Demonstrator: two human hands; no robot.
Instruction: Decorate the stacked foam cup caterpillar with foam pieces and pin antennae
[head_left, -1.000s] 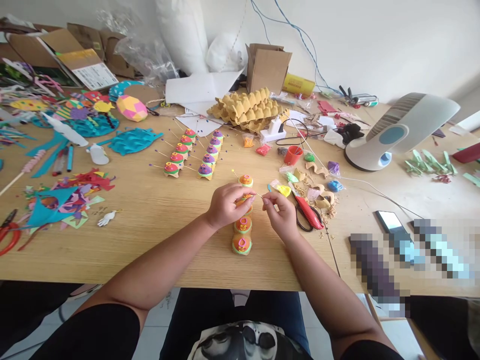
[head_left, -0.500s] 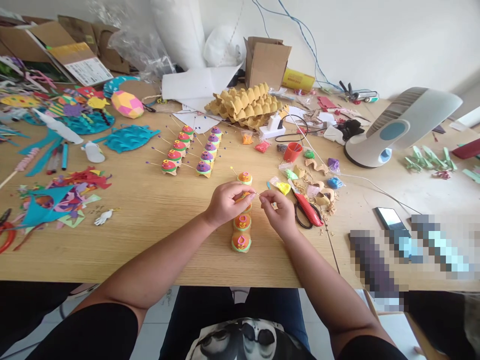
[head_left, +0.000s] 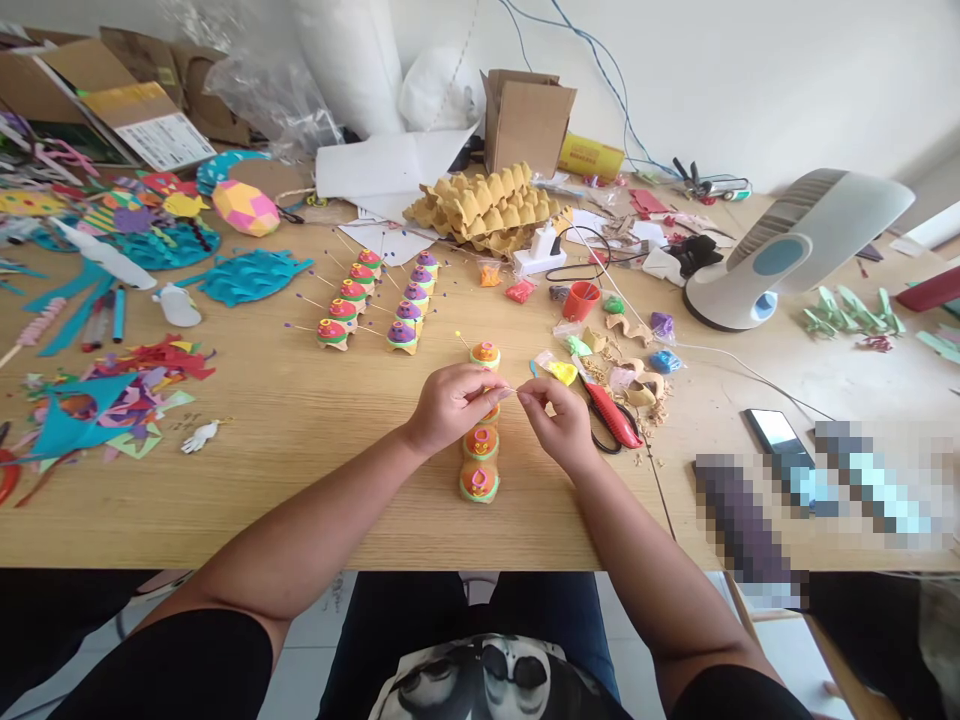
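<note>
A row of orange egg-carton cups (head_left: pixel 480 460) with coloured tops lies on the wooden table (head_left: pixel 300 450) in front of me. My left hand (head_left: pixel 450 405) is curled over the middle cup of that row and grips it. My right hand (head_left: pixel 556 425) pinches a thin pin (head_left: pixel 511 390) whose tip points into the same cup. The far cup (head_left: pixel 485 354) carries a yellow-headed pin. Two finished rows of cups (head_left: pixel 379 298), pink-green and purple-yellow with pins sticking out, lie further back.
Red-handled scissors (head_left: pixel 611 418) and small clay lumps lie right of my hands. A yellow egg carton (head_left: pixel 484 205), a cardboard box (head_left: pixel 525 120), a white fan (head_left: pixel 795 250) and a phone (head_left: pixel 776 435) stand behind and right. Coloured foam scraps (head_left: pixel 112 395) cover the left.
My hands keep their grip at the cup row; only the view has drifted slightly, shifting everything a little left and up.
</note>
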